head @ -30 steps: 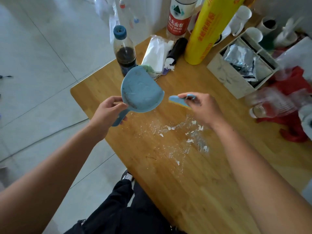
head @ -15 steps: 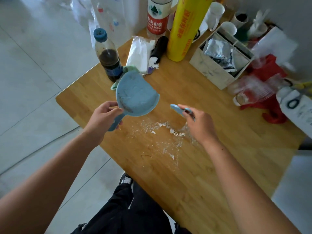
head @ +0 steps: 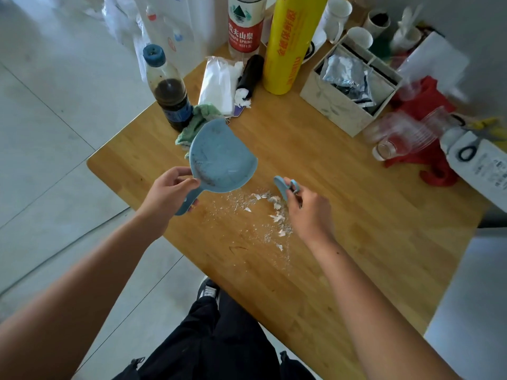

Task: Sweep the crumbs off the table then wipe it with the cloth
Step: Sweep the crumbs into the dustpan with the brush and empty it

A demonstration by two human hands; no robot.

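**Examiner:** What is being recorded first?

**Inspector:** A wooden counter is being viewed from above. Its far end is being taken up by a tall yellow roll, a white box and a blue-capped bottle of dark liquid.

**Examiner:** And the dustpan?

**Inspector:** A blue dustpan is being held tilted near the counter's left edge, with its inside being turned up toward the camera. It is being gripped by the left hand, whose fingers are being kept curled round the handle. Whether its lip is touching the wood cannot be told.

**Examiner:** The cloth?

**Inspector:** A green cloth is lying crumpled on the counter just beside the bottle. It is being partly hidden by the dustpan's far rim.

**Examiner:** The other hand?

**Inspector:** A small blue brush is being gripped by the right hand, with the fingers being clamped round it. The bristles are not being shown clearly.

**Examiner:** The crumbs?

**Inspector:** White crumbs and fine powder are lying scattered on the counter between the two hands, just beside the brush and near the dustpan's lip.
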